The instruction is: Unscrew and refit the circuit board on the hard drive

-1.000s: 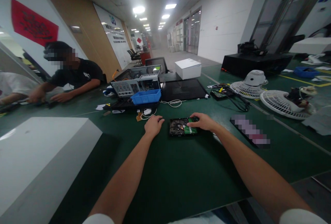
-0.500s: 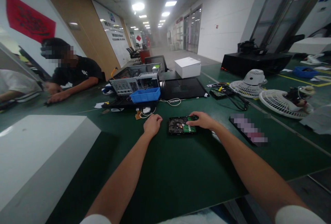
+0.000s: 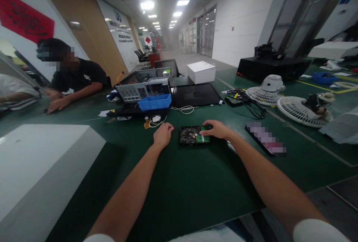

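A hard disk drive (image 3: 188, 136) lies on the green table with its green circuit board facing up. My right hand (image 3: 217, 129) grips its right end, thumb on the board side and fingers at the far edge. To the left of the drive, apart from it, my left hand (image 3: 163, 135) rests on the table with its fingers curled together. Whether anything small sits in those left fingers is hidden. A white cable (image 3: 158, 122) and a small brown piece (image 3: 147, 124) lie just beyond the left hand.
Behind stand an open computer case (image 3: 131, 92), a blue tray (image 3: 155, 102), a black panel (image 3: 197, 94) and a white box (image 3: 201, 72). A phone (image 3: 264, 139) and fan parts (image 3: 300, 110) lie at right. A large white box (image 3: 41, 160) fills the left; a person (image 3: 75, 78) sits beyond.
The whole view has shifted slightly, so everything appears a little further left. Both hands and the drive keep the same arrangement.
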Available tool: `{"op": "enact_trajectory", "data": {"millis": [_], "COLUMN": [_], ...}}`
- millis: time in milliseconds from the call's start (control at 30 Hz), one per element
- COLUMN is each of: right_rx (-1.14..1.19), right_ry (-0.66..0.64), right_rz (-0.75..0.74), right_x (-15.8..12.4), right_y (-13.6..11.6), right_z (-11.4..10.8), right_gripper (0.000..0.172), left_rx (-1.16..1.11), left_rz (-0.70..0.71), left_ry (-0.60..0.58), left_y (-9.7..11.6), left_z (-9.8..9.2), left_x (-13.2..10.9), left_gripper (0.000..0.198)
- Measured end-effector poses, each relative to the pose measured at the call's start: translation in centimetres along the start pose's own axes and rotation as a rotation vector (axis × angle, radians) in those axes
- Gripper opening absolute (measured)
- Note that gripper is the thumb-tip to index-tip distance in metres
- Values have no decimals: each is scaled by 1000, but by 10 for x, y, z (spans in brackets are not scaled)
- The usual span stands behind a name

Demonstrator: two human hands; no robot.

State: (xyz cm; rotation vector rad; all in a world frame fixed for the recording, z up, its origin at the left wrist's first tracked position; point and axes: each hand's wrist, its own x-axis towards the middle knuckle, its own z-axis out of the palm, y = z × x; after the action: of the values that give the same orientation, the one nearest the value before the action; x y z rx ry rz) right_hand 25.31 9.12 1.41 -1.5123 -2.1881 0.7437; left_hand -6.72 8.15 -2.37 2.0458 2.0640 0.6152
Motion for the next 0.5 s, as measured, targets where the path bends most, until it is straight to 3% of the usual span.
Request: {"op": "enact_trajectory", "data": {"millis": [500], "right_rx": [8], "right_ry": [-1], "right_rz": [-3], "right_x": [-1], "right_y": [0], "right_z": [1], "right_gripper": [54], "left_rx": [-103], "left_rz": [23], "left_ry": [46], "left_y": [-1], "left_z": [-3], "left_x": [-5], "left_gripper": [12]}}
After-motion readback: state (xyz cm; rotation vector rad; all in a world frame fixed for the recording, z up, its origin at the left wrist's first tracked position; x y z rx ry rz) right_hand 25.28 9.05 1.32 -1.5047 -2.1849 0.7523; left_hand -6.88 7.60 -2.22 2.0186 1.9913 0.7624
